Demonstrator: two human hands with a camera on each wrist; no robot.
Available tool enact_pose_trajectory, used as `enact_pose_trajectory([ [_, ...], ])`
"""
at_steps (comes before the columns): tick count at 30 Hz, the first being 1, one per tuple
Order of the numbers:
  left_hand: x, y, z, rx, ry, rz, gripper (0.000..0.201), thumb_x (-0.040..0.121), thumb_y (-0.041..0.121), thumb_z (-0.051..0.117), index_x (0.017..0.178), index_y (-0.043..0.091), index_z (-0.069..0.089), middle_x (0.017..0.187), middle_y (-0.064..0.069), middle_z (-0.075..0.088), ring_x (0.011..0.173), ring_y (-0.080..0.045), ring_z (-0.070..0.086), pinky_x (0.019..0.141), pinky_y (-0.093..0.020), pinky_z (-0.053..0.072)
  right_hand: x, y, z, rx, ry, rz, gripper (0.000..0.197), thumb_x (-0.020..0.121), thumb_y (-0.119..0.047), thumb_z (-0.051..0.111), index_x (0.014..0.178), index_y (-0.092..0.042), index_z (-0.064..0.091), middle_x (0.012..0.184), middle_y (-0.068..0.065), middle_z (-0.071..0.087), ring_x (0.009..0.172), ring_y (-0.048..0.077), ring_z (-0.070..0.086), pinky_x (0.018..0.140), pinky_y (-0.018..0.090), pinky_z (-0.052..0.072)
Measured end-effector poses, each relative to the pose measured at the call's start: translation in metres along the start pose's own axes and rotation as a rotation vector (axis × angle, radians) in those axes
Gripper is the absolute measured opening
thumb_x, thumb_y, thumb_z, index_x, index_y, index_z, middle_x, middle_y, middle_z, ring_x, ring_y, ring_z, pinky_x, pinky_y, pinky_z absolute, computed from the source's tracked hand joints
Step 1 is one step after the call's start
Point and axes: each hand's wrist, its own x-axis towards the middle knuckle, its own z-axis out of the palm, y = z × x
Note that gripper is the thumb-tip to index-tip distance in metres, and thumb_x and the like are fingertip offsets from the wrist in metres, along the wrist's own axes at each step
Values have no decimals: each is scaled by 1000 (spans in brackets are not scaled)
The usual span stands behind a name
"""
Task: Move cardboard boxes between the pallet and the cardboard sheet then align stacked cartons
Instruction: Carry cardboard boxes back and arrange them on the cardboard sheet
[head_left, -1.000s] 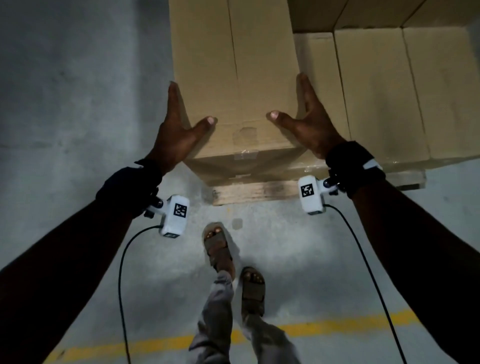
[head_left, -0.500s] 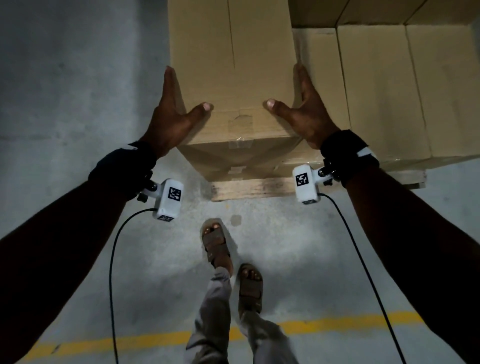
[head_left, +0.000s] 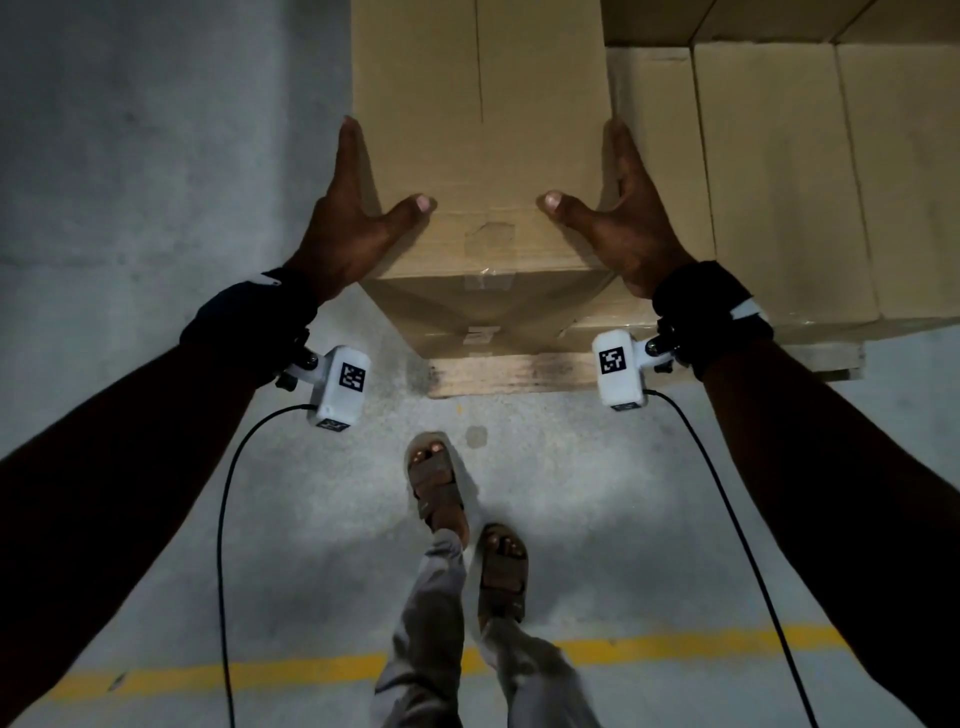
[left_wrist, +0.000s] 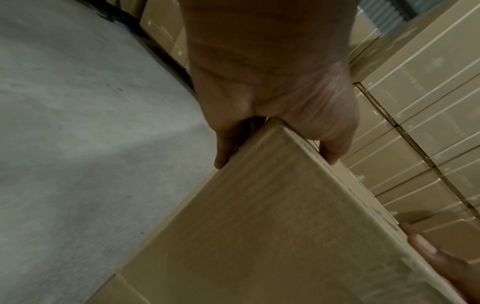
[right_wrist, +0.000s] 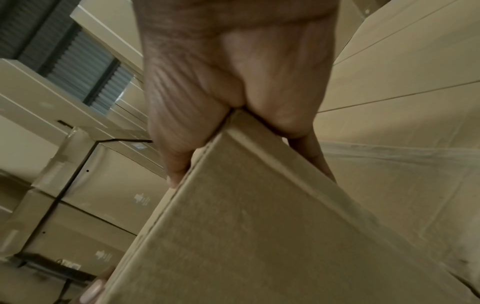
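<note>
Rough grey concrete floor (head_left: 156, 208) with a yellow painted line (head_left: 234, 675) lies under a worn wooden pallet (head_left: 509, 374), where the left hand (head_left: 353, 228) and right hand (head_left: 628, 228) press flat, fingers straight, against opposite sides of a smooth taped cardboard box (head_left: 483, 156) beside matching cartons (head_left: 779, 182).

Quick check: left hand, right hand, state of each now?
Left hand: open, flat against the top carton's left side.
Right hand: open, flat against its right side.

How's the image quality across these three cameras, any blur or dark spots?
Head view: dim, forearms nearly black, a brighter patch on the floor around the feet. Left wrist view: motion-blurred, the carton face soft. Right wrist view: likewise blurred, strong wide-angle bending of background boxes.
</note>
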Motion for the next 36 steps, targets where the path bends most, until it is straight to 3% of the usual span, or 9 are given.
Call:
enact_pose_trajectory([
  [4,2,-1,-2,-5,-10,6,112,88,55,69,160,17,-8,169,2,-1,153,-12,6,112,-15,8,1,0,2,3,3,5,115,78,-53,82,163,-25,10,169,-8,16,152,5,15,116,18,16],
  [9,-1,0,2,-6,-22,13,111,89,53,69,160,19,-9,169,3,-1,151,-8,7,112,-12,9,-4,3,0,3,2,19,111,82,-49,81,163,-26,9,169,-9,15,141,-7,15,115,16,15],
  [13,-4,0,4,12,-14,27,112,88,56,68,160,17,-8,169,2,-3,150,-3,3,122,-23,7,-5,1,-2,5,8,38,111,80,-50,82,163,-29,10,168,-11,18,139,-9,17,113,14,16],
  [16,-3,-3,4,20,0,7,113,87,59,68,160,21,-8,168,4,-1,146,1,4,122,-24,8,-5,1,0,14,18,50,111,79,-51,82,162,-32,11,166,-13,20,140,-7,19,115,15,19],
  [18,-3,-3,5,21,9,-6,115,84,65,68,160,25,-9,168,5,1,149,-2,5,124,-29,10,-5,1,0,7,16,51,111,79,-53,81,163,-33,10,166,-14,19,142,-5,19,118,19,19],
  [23,-7,0,7,2,3,-41,115,81,70,66,158,34,-11,168,7,5,152,-12,15,124,-38,19,-9,-2,-1,8,-3,67,108,82,-49,80,162,-35,8,165,-16,19,138,-7,19,111,15,18],
  [28,-10,8,7,-35,8,-60,109,87,52,70,159,33,-10,166,5,16,147,-14,27,113,-25,26,-11,-7,-1,22,-22,93,107,84,-46,79,162,-37,6,163,-18,22,133,-9,22,107,13,20],
  [32,-10,10,4,36,-7,-64,112,84,60,68,160,27,-8,168,3,7,153,-15,13,120,-29,16,-16,-11,1,-32,-32,95,107,87,-47,75,163,-29,2,163,-13,23,134,-3,23,107,16,21],
  [36,-28,33,-5,170,13,-14,109,88,59,64,160,13,-3,169,-5,-1,154,-17,2,118,-24,6,-38,-20,-2,-117,26,34,108,84,-57,74,163,-24,8,167,-2,24,150,18,28,115,28,27],
])
